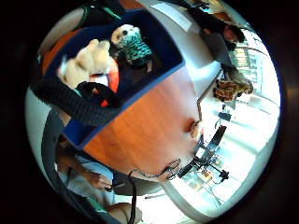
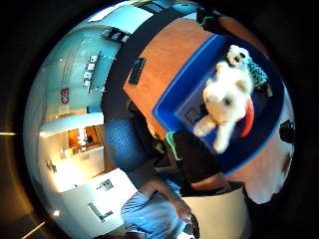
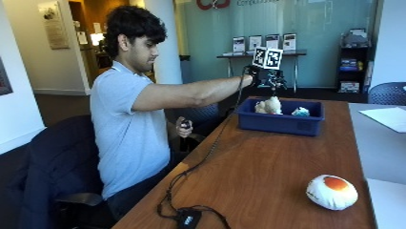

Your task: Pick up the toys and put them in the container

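Observation:
A blue container (image 3: 279, 123) stands on the wooden table (image 3: 254, 167) at its far end. Inside lie a cream plush animal (image 3: 269, 106) (image 2: 224, 102) (image 1: 88, 58), an orange toy (image 2: 247, 119) under it, and a teal patterned toy with a white head (image 3: 300, 112) (image 1: 133, 44). My gloved right hand (image 3: 263, 78) hovers just above the cream plush, holding nothing. A white egg-shaped toy with an orange spot (image 3: 331, 192) lies on the table near the front right, far from the hand.
A black device with its cable (image 3: 186, 218) lies at the table's near edge. A sheet of paper (image 3: 387, 117) rests on the adjoining white table. The person's bare left hand (image 3: 184, 128) holds a small black object beside the table.

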